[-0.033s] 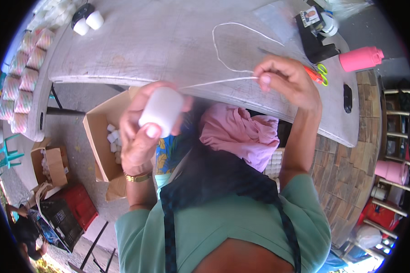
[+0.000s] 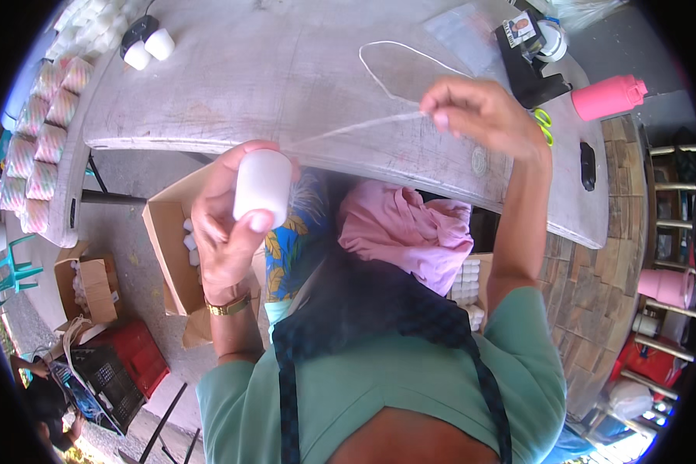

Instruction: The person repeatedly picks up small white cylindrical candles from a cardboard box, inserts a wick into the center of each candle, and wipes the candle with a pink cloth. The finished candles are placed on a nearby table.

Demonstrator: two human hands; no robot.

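My left hand (image 2: 223, 224) is closed round a smooth white cylinder (image 2: 261, 185), its thumb across the lower end. Nearly upright, the cylinder hangs just in front of the table's near edge. A white string (image 2: 356, 126) stretches, blurred, from beside its upper end to my right hand (image 2: 475, 116). Thumb and fingers of that hand pinch the string above the table. Beyond the pinch, the string's slack (image 2: 365, 66) curves in a wide loop over the tabletop. Scissors with yellow-green handles (image 2: 544, 126) lie by my right wrist, partly hidden.
On the pale table (image 2: 232, 85) are white cups (image 2: 159, 44), a black stand (image 2: 530, 77) and a pink bottle (image 2: 609, 97). Several striped packs (image 2: 50, 144) line the left side. Below are an open carton (image 2: 166, 247) of white pieces and a pink cloth (image 2: 406, 224) by my lap.
The white cylinder has turned more upright and shifted slightly left. My right hand has moved a little up and left, still pinching the string. The scissors' orange part is now hidden.
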